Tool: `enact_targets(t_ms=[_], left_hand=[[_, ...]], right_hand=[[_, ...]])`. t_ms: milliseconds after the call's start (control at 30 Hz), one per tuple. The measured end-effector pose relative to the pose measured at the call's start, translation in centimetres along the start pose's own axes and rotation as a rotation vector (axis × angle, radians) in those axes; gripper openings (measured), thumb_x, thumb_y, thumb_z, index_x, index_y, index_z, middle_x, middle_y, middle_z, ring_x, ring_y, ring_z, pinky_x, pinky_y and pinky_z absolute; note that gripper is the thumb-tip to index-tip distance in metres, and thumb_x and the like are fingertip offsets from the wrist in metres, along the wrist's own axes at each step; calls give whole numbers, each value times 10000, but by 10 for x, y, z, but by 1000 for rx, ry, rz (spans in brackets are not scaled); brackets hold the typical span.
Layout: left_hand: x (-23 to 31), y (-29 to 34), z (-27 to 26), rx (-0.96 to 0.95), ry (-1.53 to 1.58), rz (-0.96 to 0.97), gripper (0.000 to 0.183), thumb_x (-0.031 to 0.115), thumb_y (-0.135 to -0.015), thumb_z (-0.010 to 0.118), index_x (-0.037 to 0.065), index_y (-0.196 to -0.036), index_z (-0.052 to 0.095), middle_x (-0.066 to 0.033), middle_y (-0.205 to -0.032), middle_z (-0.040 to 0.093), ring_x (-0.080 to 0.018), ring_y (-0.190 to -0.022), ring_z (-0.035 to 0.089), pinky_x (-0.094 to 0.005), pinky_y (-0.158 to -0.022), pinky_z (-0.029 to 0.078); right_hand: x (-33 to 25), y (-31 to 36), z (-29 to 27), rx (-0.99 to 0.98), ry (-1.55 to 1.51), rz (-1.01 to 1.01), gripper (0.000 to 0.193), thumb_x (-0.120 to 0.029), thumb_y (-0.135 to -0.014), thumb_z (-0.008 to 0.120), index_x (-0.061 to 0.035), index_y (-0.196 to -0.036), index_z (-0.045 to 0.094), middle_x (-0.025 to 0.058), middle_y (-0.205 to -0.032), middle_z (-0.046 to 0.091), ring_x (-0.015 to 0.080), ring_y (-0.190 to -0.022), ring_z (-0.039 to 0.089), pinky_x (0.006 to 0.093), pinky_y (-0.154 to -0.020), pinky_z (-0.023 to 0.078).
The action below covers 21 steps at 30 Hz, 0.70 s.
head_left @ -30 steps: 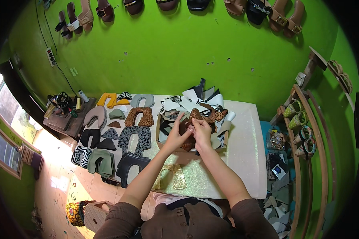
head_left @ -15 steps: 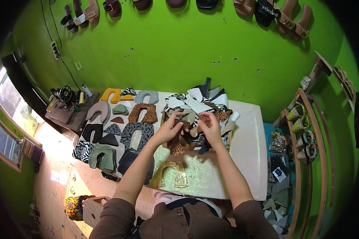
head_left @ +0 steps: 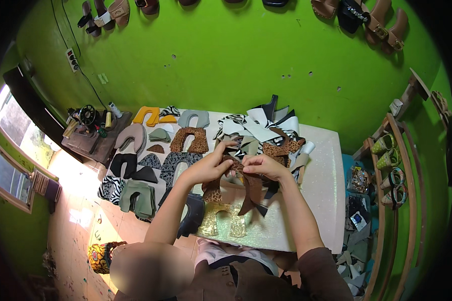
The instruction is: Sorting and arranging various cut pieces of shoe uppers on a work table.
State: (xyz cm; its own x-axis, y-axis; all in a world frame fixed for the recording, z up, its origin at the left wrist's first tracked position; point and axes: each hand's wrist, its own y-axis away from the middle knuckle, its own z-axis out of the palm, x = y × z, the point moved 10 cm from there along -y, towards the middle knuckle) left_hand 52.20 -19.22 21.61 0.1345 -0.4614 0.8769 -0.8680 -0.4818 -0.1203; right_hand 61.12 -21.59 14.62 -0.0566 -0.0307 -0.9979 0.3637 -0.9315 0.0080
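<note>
Above the middle of the white table (head_left: 316, 200), I hold up a bent leopard-print material piece (head_left: 212, 191), with one limb showing a plain brown side. My left hand (head_left: 208, 164) is closed on its upper edge, with the index finger raised. Thumb and fingers of my right hand (head_left: 263, 166) pinch it beside the left. Just beyond my hands lies a heap of offcuts (head_left: 261, 128) in white, zebra, leopard and black. A gold glittery arch-shaped piece (head_left: 209, 220) lies below the held piece, near the table's front edge.
Stacks of cut arch pieces cover the table's left side, among them leopard (head_left: 188, 139), grey-green (head_left: 137, 197) and black ones (head_left: 191, 215). A sewing machine (head_left: 88, 116) stands far left. At right are a wooden shoe rack (head_left: 407, 190) and a scrap-filled container (head_left: 359, 210).
My hands have come closer together and nearer to me, lifting the leopard-print piece out of the heap. The view has shifted slightly left.
</note>
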Motion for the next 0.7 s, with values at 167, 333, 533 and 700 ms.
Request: enact_targets(t_ms=[167,333,533,700], left_hand=[[-30,8,-38,114,-90,28,511,87,-908,466,70,-1362,232,-106,-1018,507,-132,-861,543,-274,-770,432],[-107,17,-91,300,337,-155,474,83,-922,449,94,-1352,249,-85,-851,578,-114,-726,561,-254,-671,464],[-195,31,-152,578,744,-227,372,118,-917,492,50,-1260,364,-98,-1008,567,-122,-801,579,-244,-673,496],[-267,45,-158,468,959,-387,264,196,-930,481,-13,-1090,504,-79,-830,617,-137,-704,602,-245,-636,505]], right_hand=[[11,-28,18,-36,-131,45,116,-136,-818,654,-41,-842,592,-9,-893,579,74,-824,530,204,-748,409],[11,-83,43,-2,-409,-27,259,-78,-844,597,-21,-1065,474,94,-1012,613,151,-958,585,288,-856,453],[45,-155,48,417,-811,-122,323,-77,-889,516,-22,-1194,425,97,-1025,603,170,-877,609,273,-767,516],[92,-199,57,624,-854,-102,188,-172,-891,548,-101,-1058,497,15,-901,612,83,-640,567,206,-507,480]])
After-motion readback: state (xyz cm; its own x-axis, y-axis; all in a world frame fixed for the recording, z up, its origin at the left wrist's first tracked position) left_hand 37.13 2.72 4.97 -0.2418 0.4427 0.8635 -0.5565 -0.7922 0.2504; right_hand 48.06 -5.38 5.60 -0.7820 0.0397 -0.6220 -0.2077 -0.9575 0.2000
